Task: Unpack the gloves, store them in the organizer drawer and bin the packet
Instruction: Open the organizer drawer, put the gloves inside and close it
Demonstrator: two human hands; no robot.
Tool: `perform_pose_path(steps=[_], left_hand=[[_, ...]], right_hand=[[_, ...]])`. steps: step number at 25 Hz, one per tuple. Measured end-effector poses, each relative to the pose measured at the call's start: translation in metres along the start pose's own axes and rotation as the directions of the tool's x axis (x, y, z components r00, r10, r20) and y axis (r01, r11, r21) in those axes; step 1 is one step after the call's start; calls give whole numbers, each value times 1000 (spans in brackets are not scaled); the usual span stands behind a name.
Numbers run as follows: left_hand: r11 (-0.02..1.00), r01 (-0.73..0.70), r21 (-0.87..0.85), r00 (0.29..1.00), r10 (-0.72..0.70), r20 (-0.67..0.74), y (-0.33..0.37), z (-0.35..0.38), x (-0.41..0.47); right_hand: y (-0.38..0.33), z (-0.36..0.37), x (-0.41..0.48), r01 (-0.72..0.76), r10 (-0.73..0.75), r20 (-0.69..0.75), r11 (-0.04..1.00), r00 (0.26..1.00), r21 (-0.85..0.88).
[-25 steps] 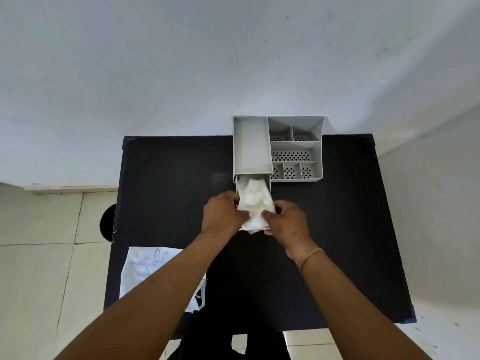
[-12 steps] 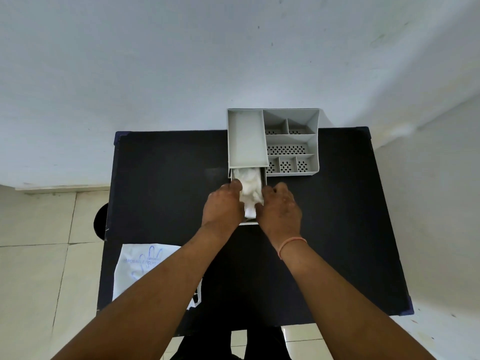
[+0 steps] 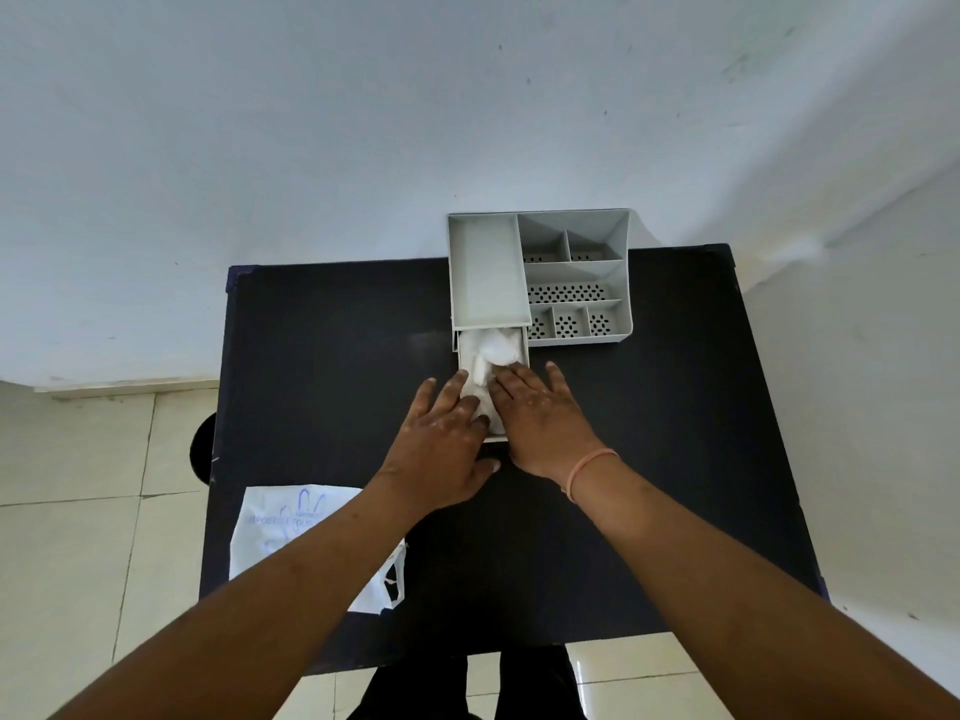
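Observation:
A grey organizer [image 3: 540, 272] stands at the back of the black table [image 3: 322, 366]. Its drawer [image 3: 523, 350] is pulled out toward me, and a wad of white, translucent gloves [image 3: 491, 356] lies inside it. My left hand [image 3: 441, 439] and my right hand [image 3: 540, 418] lie flat, fingers spread, pressing down on the near part of the gloves in the drawer. Both hands hide the drawer's front end. The empty white packet [image 3: 291, 532] with blue print lies at the table's near left corner, partly under my left forearm.
The organizer's right side has several small perforated compartments [image 3: 569, 293]. A white wall rises behind the table. A dark round object [image 3: 202, 449] sits on the tiled floor left of the table. My dark-clothed legs show below the table's near edge.
My hands went from pinching the bunched gloves above the drawer to lying flat on them. The gloves now sit lower inside the drawer.

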State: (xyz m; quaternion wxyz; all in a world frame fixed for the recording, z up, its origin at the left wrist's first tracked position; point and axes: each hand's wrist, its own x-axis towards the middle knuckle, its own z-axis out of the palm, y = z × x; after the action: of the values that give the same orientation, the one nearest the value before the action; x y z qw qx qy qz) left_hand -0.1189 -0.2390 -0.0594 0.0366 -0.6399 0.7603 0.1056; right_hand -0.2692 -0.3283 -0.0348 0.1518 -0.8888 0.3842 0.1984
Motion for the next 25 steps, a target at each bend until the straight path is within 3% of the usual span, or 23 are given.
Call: perform_pose_path(steps=[4, 5, 8, 10, 13, 15, 16, 18, 21, 25], left_hand=[[993, -35, 115, 996, 44, -75, 4, 7, -7], [988, -54, 145, 994, 67, -84, 5, 8, -7], [968, -133, 211, 989, 145, -42, 6, 7, 1], [964, -150, 221, 988, 152, 7, 4, 3, 7], [960, -178, 218, 984, 173, 43, 3, -4, 13], [955, -205, 213, 979, 197, 57, 3, -4, 13], [953, -212, 215, 977, 204, 57, 3, -5, 12], [949, -217, 229, 976, 211, 53, 4, -5, 11], [952, -196, 233, 981, 189, 52, 6, -7, 12], [958, -159, 237, 984, 135, 113, 9, -13, 12]], right_hand=[[-13, -15, 4, 0, 23, -287, 997, 958, 79], [-16, -16, 8, 0, 19, -295, 998, 955, 63], [-18, -18, 26, -17, 16, -82, 1000, 997, -6], [-19, -24, 32, -56, 56, -13, 997, 998, -46], [-25, -31, 26, -120, 116, -193, 993, 974, -7], [-29, -28, 23, -73, 72, -325, 997, 943, 11], [-28, -24, 25, -28, 34, -316, 999, 948, 25], [-20, -20, 31, 29, -24, -159, 999, 987, 30], [-11, -22, 34, 48, -50, -18, 997, 999, -64], [-22, -24, 35, 24, -31, -232, 999, 972, -33]])
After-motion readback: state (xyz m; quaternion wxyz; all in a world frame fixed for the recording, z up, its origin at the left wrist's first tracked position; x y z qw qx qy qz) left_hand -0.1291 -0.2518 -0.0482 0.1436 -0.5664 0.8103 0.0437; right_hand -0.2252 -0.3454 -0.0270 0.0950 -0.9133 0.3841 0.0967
